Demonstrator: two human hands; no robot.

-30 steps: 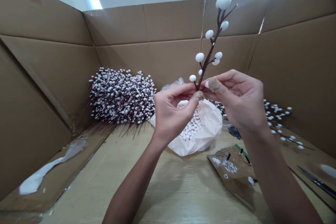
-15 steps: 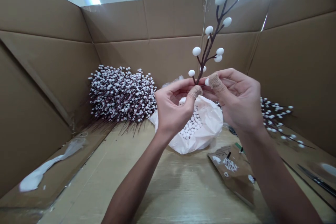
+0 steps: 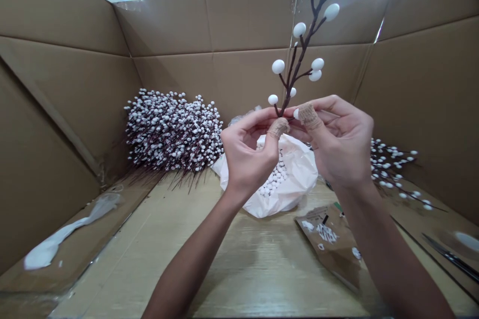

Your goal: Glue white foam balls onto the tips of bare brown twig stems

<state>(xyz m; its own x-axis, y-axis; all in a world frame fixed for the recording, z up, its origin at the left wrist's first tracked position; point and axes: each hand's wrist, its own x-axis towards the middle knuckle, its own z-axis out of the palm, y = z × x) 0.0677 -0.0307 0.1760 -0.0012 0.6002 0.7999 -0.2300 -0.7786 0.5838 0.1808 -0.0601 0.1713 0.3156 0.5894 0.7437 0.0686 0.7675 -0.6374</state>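
Two grips pinch: left hand (image 3: 245, 159) holds a berry stem (image 3: 291, 79), right hand (image 3: 339, 147) a white berry (image 3: 296, 113).

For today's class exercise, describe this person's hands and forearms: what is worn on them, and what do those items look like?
The left hand has a tan woven wrap, like fabric tape, around one digit; the right hand has a matching wrap. The left forearm and right forearm are bare, with no sleeves. No gloves, rings or watch show.

Between my left hand (image 3: 245, 159) and the berry-branch heap (image 3: 172, 129) I have room to pass. Below, the white plastic bag (image 3: 288, 184) sits under my hands, and the brown paper packet (image 3: 329, 244) lies in my right hand's (image 3: 339, 144) way.
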